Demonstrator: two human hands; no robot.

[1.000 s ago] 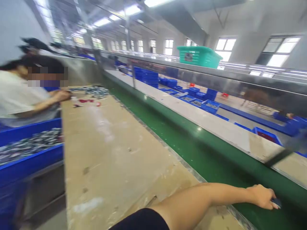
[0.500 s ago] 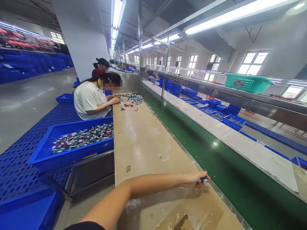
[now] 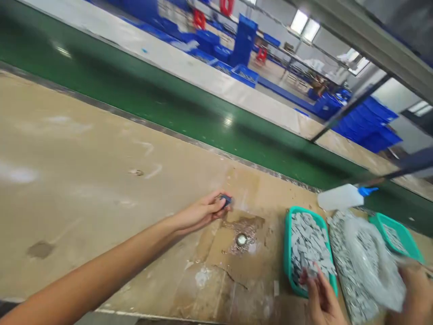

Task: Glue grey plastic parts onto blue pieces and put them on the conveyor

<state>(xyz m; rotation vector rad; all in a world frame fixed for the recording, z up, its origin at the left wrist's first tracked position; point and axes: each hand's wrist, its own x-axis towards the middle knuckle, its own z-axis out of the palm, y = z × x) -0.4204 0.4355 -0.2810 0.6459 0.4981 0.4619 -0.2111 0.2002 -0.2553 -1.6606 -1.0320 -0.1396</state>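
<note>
My left hand reaches over the tan bench from the left, its fingers closed on a small dark piece. At the lower right, my right hand is over the near end of a teal basket. Its thumb and fingers pinch a small pale grey piece. Flat white and grey pieces fill the basket. Between the hands, a small round shiny disc lies on a wet-looking, stained patch of the bench.
A clear plastic bag of small pieces, a second teal basket and a white squeeze bottle with a blue tip stand at right. A blurred hand, seemingly another person's, is by the bag. A green belt runs behind the bench.
The view has swung right and down, bringing the baskets, bottle, bag and my right hand into sight. The co-worker at left is out of view. My left hand still grips the dark piece.
</note>
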